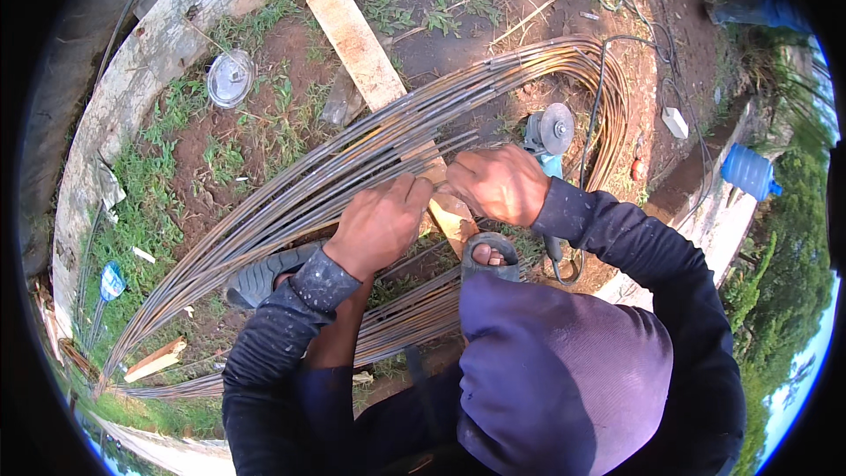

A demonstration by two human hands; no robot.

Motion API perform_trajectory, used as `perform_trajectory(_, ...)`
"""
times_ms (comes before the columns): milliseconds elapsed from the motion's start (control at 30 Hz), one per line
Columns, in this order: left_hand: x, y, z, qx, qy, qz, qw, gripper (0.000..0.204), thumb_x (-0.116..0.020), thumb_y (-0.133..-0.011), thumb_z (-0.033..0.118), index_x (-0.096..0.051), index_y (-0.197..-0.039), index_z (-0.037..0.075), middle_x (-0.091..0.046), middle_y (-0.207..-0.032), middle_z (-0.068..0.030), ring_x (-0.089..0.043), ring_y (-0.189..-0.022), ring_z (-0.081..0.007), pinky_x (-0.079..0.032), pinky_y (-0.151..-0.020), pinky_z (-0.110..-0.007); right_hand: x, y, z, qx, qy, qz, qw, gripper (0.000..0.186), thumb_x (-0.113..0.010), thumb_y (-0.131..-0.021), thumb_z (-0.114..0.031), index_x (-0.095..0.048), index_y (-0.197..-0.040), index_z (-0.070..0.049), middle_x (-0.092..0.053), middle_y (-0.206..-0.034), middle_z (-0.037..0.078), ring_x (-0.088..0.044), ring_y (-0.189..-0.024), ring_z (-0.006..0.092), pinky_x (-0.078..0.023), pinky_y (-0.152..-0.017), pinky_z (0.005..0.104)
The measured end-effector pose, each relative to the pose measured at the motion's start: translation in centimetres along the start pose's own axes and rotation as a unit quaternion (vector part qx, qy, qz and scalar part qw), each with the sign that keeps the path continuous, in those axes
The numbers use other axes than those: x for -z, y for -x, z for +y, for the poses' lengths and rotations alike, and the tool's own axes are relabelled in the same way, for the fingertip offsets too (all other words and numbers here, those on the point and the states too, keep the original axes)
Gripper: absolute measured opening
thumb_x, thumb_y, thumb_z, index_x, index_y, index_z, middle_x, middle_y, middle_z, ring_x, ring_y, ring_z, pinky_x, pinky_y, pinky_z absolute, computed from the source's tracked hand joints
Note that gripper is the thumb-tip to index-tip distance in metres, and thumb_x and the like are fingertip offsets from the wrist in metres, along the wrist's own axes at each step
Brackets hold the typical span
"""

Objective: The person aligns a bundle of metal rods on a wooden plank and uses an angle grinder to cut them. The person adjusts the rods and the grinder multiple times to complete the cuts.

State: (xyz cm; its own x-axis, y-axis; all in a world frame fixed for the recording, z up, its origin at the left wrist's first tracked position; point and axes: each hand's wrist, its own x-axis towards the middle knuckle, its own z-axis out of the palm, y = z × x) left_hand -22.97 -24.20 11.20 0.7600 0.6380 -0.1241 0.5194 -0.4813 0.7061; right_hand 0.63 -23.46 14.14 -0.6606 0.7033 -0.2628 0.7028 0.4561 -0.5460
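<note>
A long bent bundle of thin, rusty steel rods [291,172] loops across the ground in front of me. My left hand [381,222] is closed at the near edge of the bundle, knuckles up. Close to its right, my right hand [500,183] is closed too, fingertips pinched together above a wooden plank [352,35] that runs under the rods. Whatever the fingers hold is hidden beneath them. An angle grinder [551,132] with a round disc lies just beyond my right hand, inside the loop's bend. Several cut rod ends show near the right hand.
My sandalled feet stand by the rods, one sandal [273,273] left, another sandal [493,251] below the right hand. A black cable [602,79] crosses the bundle. A clear round lid [231,78], a blue water jug [749,172] and a concrete edge [132,79] lie around.
</note>
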Motion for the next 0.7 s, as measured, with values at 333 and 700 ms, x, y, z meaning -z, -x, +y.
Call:
perform_trajectory(333, 1.5, 9.1, -6.5, 0.058, -0.045, 0.039, 0.996, 0.018, -0.058, -0.08, 0.005, -0.057, -0.098, 0.004, -0.057, -0.089, -0.01, -0.063, -0.09, -0.0292, -0.052, -0.076, -0.041, -7.8, -7.8, -8.2, -0.019, 0.053, 0.0, 0.998, 0.019, -0.065, -0.08, -0.014, -0.061, -0.094, -0.002, -0.06, -0.085, 0.012, -0.067, -0.079, 0.0301, -0.054, -0.067, 0.0441)
perform_trajectory(700, 6.6, 1.7, -2.8, 0.104, -0.121, 0.102, 0.982, 0.035, -0.068, -0.09, 0.022, -0.063, -0.119, 0.002, -0.066, -0.111, -0.0173, -0.063, -0.103, -0.038, -0.051, -0.087, -0.047, -3.5, 0.9, -9.1, -0.123, -0.087, 0.175, 0.973, 0.045, -0.07, -0.089, -0.02, -0.056, -0.127, -0.001, -0.056, -0.128, 0.02, -0.058, -0.114, 0.0384, -0.05, -0.095, 0.0459)
